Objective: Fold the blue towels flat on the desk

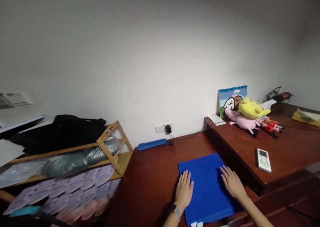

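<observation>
A flat blue cloth piece [206, 190], roughly rectangular, lies on the reddish-brown desk [147, 180], with small white tags at its near edge. My left hand [184, 189] rests on its left edge, fingers stretched forward, a watch around the wrist. On the opposite edge lies my right hand [232, 183], palm down with fingers extended. Neither hand grasps anything. A long, narrow blue item [152, 144] lies at the back of the desk by the wall.
To the right, a higher desktop [240, 143] holds a white remote [263, 160], plush toys [252, 108] and a picture [233, 100]. A black plug [168, 129] with a cable sits in the wall socket. On the left, a wooden rack [123, 158] carries several purple slippers [75, 182] and a black bag [62, 133].
</observation>
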A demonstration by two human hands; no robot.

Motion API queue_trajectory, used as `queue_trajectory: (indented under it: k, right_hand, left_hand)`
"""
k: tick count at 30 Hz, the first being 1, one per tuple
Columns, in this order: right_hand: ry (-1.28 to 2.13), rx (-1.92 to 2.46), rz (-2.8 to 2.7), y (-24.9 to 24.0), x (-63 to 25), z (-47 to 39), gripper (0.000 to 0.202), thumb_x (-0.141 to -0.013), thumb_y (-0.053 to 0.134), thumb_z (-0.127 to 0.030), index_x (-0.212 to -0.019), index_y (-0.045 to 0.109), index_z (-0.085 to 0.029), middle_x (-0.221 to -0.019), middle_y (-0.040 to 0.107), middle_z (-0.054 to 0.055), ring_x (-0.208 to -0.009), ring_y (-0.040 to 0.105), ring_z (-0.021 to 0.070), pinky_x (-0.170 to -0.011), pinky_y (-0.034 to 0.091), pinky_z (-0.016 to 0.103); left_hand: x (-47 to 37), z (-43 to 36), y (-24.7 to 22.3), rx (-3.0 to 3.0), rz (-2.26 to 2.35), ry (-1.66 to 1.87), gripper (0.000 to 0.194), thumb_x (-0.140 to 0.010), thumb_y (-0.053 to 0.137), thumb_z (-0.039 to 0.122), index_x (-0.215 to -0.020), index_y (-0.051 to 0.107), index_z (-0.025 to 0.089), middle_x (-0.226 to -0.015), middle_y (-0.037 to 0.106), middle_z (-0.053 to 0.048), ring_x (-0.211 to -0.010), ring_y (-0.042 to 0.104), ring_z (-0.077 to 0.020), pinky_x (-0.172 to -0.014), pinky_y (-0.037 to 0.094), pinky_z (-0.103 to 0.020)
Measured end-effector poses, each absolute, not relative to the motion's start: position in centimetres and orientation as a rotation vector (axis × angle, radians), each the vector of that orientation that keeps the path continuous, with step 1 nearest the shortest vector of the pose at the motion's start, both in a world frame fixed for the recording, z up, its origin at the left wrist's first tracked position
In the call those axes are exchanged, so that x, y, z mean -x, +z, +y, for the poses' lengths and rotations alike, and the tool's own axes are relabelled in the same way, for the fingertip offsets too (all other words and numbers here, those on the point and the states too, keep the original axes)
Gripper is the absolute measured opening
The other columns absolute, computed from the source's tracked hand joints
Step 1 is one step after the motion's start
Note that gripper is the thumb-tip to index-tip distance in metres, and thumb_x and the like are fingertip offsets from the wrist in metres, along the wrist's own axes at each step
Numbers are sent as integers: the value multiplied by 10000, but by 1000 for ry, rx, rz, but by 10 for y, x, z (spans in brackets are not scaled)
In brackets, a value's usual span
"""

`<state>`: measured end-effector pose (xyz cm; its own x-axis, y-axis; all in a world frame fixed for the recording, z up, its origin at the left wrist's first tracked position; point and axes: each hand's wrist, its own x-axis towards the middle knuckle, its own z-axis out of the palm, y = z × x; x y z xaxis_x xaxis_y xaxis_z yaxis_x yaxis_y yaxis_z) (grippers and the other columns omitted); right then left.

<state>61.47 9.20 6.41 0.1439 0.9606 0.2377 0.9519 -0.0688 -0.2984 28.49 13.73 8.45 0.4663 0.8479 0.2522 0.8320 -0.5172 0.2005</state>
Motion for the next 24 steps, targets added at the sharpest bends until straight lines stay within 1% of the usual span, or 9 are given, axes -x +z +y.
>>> queue_trajectory:
  k: [3, 6, 10, 12, 14, 16, 19, 22, 24]
  right_hand:
    - [89, 2101, -1865, 83, -615, 147, 640, -1029, 224, -452, -1574, 479, -235, -1668, 403, 62, -1555, 338, 298, -1261, 299, 547]
    - [202, 2169, -1876, 76, -618, 187, 630, -1030, 250, -445, -1600, 430, -245, -1694, 351, 35, -1571, 298, 299, -1263, 301, 531]
    - [229, 2240, -1838, 45, -624, 201, 652, -1038, 222, -418, -1639, 333, -189, -1711, 317, 40, -1578, 285, 288, -1287, 254, 496]
    - [202, 2236, -1845, 35, -626, 200, 663, -1040, 205, -420, -1645, 311, -171, -1716, 303, 36, -1585, 267, 287, -1299, 220, 496]
    - [192, 2235, -1849, 32, -628, 198, 670, -1040, 197, -430, -1645, 315, -169, -1714, 309, 29, -1587, 261, 290, -1301, 213, 496]
    - [199, 2244, -1837, 36, -628, 199, 665, -1038, 200, -431, -1642, 328, -186, -1710, 323, 21, -1583, 272, 287, -1298, 223, 497]
    - [217, 2302, -1806, 53, -624, 199, 644, -1031, 229, -408, -1633, 357, -218, -1702, 346, 16, -1575, 296, 289, -1289, 231, 526]
    - [105, 2380, -1767, 72, -603, 184, 631, -1011, 278, -356, -1609, 410, -206, -1702, 348, 38, -1581, 275, 316, -1289, 188, 561]
    - [0, 2354, -1760, 76, -577, 158, 620, -1002, 310, -370, -1593, 446, -241, -1700, 355, 36, -1588, 247, 338, -1285, 151, 602]
  left_hand:
    - [-309, 180, 94, -2664, 1456, 490, 589, -1088, 271, 461, -1585, 440, 192, -1665, 426, -110, -1546, 386, -262, -1266, 356, -506]
    - [-316, 212, 88, -2641, 1477, 397, 584, -1080, 310, 482, -1590, 433, 225, -1676, 406, -108, -1555, 369, -274, -1276, 331, -525]
    - [-292, 236, 73, -2583, 1566, 264, 639, -1070, 290, 556, -1636, 324, 260, -1724, 294, -87, -1591, 281, -280, -1290, 287, -527]
    - [-277, 241, 69, -2541, 1614, 239, 674, -1070, 238, 577, -1655, 258, 243, -1737, 250, -72, -1602, 247, -267, -1299, 268, -506]
    - [-263, 244, 68, -2505, 1649, 215, 691, -1075, 188, 567, -1660, 228, 202, -1732, 260, -73, -1601, 252, -253, -1306, 252, -488]
    - [-247, 244, 68, -2493, 1677, 198, 690, -1079, 162, 545, -1654, 248, 173, -1718, 302, -75, -1593, 274, -243, -1311, 238, -479]
    - [-202, 236, 64, -2494, 1786, 208, 654, -1082, 193, 487, -1631, 329, 158, -1696, 358, -78, -1576, 323, -241, -1302, 259, -471]
    - [-125, 216, 53, -2461, 2018, 280, 602, -1062, 271, 397, -1588, 430, 154, -1660, 430, -107, -1542, 394, -268, -1268, 322, -497]
    - [-68, 199, 44, -2414, 2185, 349, 580, -1039, 313, 370, -1547, 503, 164, -1623, 492, -121, -1516, 436, -291, -1243, 354, -524]
